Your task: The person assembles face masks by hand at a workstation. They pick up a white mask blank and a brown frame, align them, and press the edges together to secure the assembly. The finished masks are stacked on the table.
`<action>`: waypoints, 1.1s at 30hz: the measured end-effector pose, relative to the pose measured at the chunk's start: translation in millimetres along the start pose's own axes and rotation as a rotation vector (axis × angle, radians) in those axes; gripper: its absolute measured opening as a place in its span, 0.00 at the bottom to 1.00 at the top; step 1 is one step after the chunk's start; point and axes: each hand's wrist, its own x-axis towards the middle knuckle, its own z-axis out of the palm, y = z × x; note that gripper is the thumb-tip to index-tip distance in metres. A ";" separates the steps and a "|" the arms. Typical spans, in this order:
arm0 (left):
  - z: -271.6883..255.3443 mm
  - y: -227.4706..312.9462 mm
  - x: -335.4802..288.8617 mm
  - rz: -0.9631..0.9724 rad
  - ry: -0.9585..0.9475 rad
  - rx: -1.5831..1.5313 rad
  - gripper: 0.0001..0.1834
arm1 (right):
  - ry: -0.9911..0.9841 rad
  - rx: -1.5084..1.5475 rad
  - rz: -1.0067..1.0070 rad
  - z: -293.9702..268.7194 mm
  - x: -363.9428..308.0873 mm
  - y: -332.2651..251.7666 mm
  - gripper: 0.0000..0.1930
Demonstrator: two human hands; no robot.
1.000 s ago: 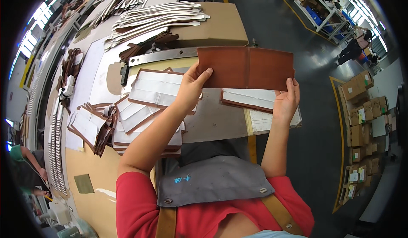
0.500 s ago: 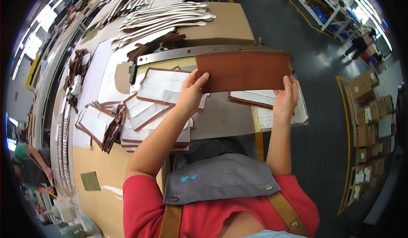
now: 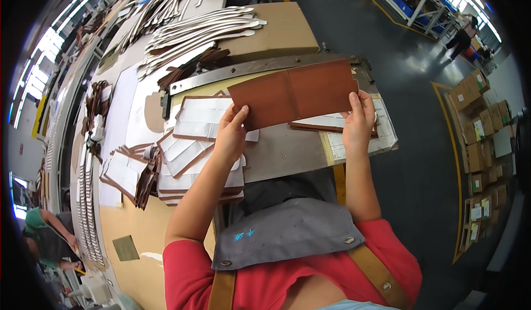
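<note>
Between my two hands I hold up a long brown leather panel with a crease across its middle. My left hand pinches its lower left corner, thumb on the near face. At the right end, my right hand grips the edge between thumb and fingers. Beneath the panel lies a grey work board. Left of it, white-lined panels with brown edges overlap in a loose pile. Another white-lined panel lies on the board's right part, partly hidden behind the held panel and my right hand.
A metal bar runs along the board's far edge. Beyond it, long white strips rest on a cardboard box. A bundle of brown-edged pieces lies at left. Co-workers stand at far left and beyond the table; cartons line the right.
The leather panel has shifted a little left and tilted, its right end now higher than its left. Both hands keep their hold on it. The view has turned slightly.
</note>
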 end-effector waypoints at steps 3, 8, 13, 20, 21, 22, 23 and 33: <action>-2.3 5.5 -11.0 0.067 0.034 0.038 0.15 | -0.065 0.034 -0.009 1.1 -0.6 4.7 0.08; 8.0 51.0 -42.9 0.545 0.205 0.258 0.09 | -0.283 -0.230 0.195 6.3 1.0 12.5 0.14; 65.2 111.7 -110.9 1.006 0.088 1.132 0.10 | -0.418 -0.301 0.106 8.0 -3.0 12.9 0.10; 58.6 3.1 -86.4 0.312 -0.399 1.527 0.16 | -0.548 -0.588 0.078 -15.6 -26.9 10.9 0.08; 53.5 -5.9 -84.6 0.297 -0.454 1.511 0.16 | -0.555 -0.679 0.072 -19.4 -31.7 8.9 0.07; 47.8 -10.8 -82.4 0.250 -0.439 1.576 0.18 | -0.570 -0.778 0.019 -22.5 -35.7 7.4 0.06; 45.2 -11.9 -78.2 0.328 -0.437 1.590 0.18 | -0.594 -0.833 -0.022 -23.5 -39.8 5.3 0.06; 29.2 -29.5 -68.1 0.497 -0.476 1.594 0.22 | -0.907 -1.078 -0.588 -5.7 -52.5 18.0 0.07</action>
